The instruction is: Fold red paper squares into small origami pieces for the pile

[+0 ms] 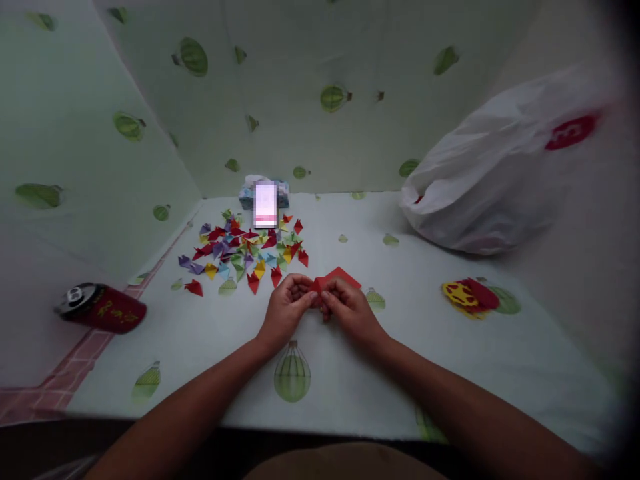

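Between my two hands is a piece of red folded paper point(345, 274), part of it hidden by my fingers. My left hand point(291, 303) pinches its left end with the thumb and curled fingers. Close beside it, my right hand point(350, 308) is closed on the same paper, thumb near the other thumb. A flat red corner sticks out beyond the right knuckles. Just past my left hand lies a spread of small folded paper pieces point(240, 250) in red, purple, yellow, green and blue.
A phone point(265, 203) with a lit screen leans on a tissue pack point(246, 195) at the back. A red can point(107, 308) lies at the left. On the right are a red and yellow cut-out point(470, 297) and a bulging white plastic bag point(480, 180). Balloon-printed cloth covers table and walls.
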Demonstrator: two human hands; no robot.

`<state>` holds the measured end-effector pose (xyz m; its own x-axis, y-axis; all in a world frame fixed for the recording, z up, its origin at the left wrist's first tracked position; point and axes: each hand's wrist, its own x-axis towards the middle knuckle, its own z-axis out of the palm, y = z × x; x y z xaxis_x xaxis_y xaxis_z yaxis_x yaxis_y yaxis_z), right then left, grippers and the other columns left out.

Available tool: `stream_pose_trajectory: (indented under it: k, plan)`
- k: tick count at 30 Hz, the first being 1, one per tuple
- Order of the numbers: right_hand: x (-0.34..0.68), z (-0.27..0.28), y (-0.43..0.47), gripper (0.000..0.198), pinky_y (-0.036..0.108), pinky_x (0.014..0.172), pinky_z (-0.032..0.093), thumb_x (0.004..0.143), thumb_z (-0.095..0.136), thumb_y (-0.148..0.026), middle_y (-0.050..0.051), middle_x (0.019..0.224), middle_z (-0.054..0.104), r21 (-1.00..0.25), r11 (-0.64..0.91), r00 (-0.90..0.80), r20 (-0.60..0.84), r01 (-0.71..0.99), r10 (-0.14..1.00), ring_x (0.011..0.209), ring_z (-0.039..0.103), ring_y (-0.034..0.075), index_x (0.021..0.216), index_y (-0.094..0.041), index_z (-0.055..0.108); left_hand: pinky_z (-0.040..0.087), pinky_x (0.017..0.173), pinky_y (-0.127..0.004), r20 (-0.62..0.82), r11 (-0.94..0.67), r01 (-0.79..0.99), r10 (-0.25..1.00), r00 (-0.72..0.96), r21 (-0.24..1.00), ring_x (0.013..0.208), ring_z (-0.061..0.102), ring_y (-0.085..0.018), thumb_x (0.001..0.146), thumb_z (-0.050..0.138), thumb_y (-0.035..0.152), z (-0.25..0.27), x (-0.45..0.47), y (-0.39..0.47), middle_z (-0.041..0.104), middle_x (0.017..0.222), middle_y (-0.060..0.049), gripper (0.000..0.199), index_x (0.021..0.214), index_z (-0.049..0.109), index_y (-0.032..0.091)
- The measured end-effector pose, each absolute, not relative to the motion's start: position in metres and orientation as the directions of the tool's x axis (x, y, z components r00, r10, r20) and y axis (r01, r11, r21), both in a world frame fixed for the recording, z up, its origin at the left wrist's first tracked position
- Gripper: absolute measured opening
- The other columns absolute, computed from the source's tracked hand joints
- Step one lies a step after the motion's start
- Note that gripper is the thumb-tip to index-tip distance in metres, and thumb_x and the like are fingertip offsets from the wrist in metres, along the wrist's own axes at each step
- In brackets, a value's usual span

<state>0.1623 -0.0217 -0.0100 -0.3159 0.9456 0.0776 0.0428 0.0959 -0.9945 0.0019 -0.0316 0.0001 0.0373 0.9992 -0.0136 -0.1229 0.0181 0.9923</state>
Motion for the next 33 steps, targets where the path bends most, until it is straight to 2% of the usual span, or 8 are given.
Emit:
stream_pose_trajectory:
  k: [4,15,22,29,33]
  plan:
    - [0.1607,-0.0093,-0.0246,0.017,0.030,0.059,0.049,0.091,0.062,-0.035,-0.004,0.069,0.058,-0.993,0.119,-0.314,0.119,-0.020,0.942,0.058,0.059,0.015,0.097,-0.023,0.053,0.053,0.069,-0.026,-0.009,0.013,-0.137,0.999,0.034,0.990,0.070,0.063,-0.012,0.075,0.078,0.027,0.0023,0.0015,-0.0365,0.064,0.080,0.001,0.027,0.092,0.059,0.017]
    - [0.1635,-0.0114,-0.0267,0.010,0.029,0.060,0.048,0.090,0.064,-0.029,-0.003,0.069,0.059,-0.995,0.094,-0.327,0.099,-0.031,0.940,0.059,0.059,0.013,0.090,-0.022,0.056,0.051,0.066,-0.025,-0.037,0.045,-0.127,0.997,0.062,0.991,0.067,0.062,-0.012,0.078,0.076,0.026,0.0003,-0.0014,-0.0350,0.064,0.072,0.002,0.020,0.083,0.059,0.017]
    - [0.1649,-0.0099,-0.0274,0.010,0.029,0.061,0.049,0.090,0.064,-0.027,-0.003,0.071,0.060,-0.998,0.030,-0.301,0.048,-0.064,0.952,0.060,0.060,0.013,0.094,-0.021,0.057,0.053,0.068,-0.024,-0.044,0.047,-0.102,0.998,0.033,0.994,0.068,0.064,-0.011,0.078,0.077,0.023,0.0004,-0.0020,-0.0367,0.065,0.076,0.002,0.020,0.089,0.061,0.017]
    - [0.1675,-0.0080,-0.0278,0.007,0.028,0.061,0.045,0.091,0.063,-0.024,-0.003,0.067,0.059,-0.998,0.064,-0.331,0.067,-0.019,0.941,0.060,0.057,0.013,0.087,-0.020,0.059,0.052,0.066,-0.024,-0.054,0.058,-0.048,0.996,0.073,0.997,0.069,0.065,-0.012,0.079,0.076,0.024,-0.0023,-0.0048,-0.0372,0.067,0.075,0.001,0.015,0.084,0.065,0.017]
    - [0.1690,-0.0081,-0.0287,0.014,0.029,0.062,0.045,0.097,0.057,-0.030,-0.002,0.069,0.059,-0.998,0.059,-0.331,0.060,-0.012,0.942,0.061,0.057,0.014,0.089,-0.019,0.060,0.053,0.070,-0.026,0.003,-0.006,0.046,0.998,0.070,0.999,0.073,0.067,-0.014,0.082,0.074,0.024,-0.0054,-0.0061,-0.0388,0.071,0.078,-0.002,0.010,0.085,0.068,0.017]
